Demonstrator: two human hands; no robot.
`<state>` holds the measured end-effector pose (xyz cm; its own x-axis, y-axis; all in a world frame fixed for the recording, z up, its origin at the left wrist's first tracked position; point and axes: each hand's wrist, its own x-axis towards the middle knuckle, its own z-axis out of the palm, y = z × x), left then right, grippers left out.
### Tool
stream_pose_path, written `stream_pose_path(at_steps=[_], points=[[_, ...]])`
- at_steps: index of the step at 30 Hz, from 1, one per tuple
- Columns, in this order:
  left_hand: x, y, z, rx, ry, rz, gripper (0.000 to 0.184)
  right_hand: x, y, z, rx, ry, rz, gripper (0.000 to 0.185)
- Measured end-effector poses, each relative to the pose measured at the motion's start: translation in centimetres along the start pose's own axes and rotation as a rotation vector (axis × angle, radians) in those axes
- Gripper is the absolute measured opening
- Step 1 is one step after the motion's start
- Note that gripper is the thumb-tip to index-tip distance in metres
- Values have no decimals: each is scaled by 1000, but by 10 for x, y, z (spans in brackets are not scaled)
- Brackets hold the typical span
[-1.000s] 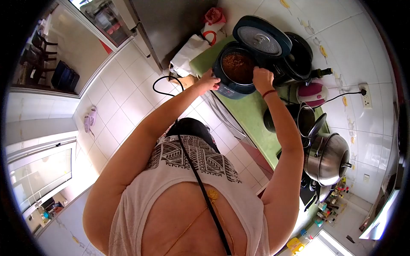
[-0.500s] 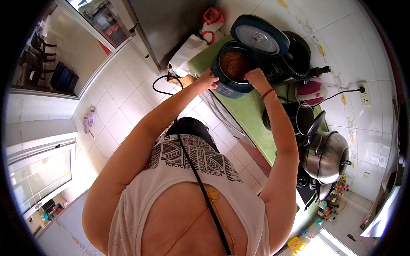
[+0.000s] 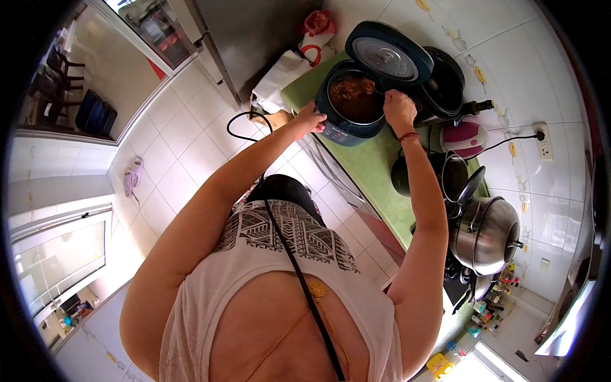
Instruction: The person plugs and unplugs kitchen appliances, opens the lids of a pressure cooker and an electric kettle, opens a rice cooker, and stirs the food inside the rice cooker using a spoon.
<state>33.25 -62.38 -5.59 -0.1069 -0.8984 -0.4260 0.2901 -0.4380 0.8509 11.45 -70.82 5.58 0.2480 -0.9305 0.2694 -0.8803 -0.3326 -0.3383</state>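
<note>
A dark rice cooker with its lid raised stands on the green counter. Reddish-brown food fills part of its inner pot, and some of it is lifted in a heap near the pot's right side. My left hand holds the cooker's left front edge. At the pot's right rim, my right hand is closed around the handle of a utensil, most of which is hidden by the hand and the food.
Behind the cooker's right side sit a black pot and a dark bottle. A pink and white appliance, an open pot and a domed steel pot line the counter. A white bag is at the left.
My right hand has moved up and to the right from the pot's front rim. Food now shows raised in a clump inside the pot. My left hand has stayed on the cooker.
</note>
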Motion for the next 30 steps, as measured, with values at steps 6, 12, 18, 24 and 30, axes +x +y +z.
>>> stream_pose_path(at_steps=[6,12,18,24,30], points=[[-8,7,6,0,48,-10,60,11,-4,47,-77,-152,-62,19],[-3,5,1,38,-2,-14,63,-2,-8,28,42,-358,-298,21],[0,4,0,24,3,-21,64,-10,-20,-36,39,-259,-379,16],[3,0,0,28,22,-10,66,-28,-32,1,-145,-151,-598,4],[-5,6,3,24,60,-14,67,-9,-32,44,-262,-40,-520,3]])
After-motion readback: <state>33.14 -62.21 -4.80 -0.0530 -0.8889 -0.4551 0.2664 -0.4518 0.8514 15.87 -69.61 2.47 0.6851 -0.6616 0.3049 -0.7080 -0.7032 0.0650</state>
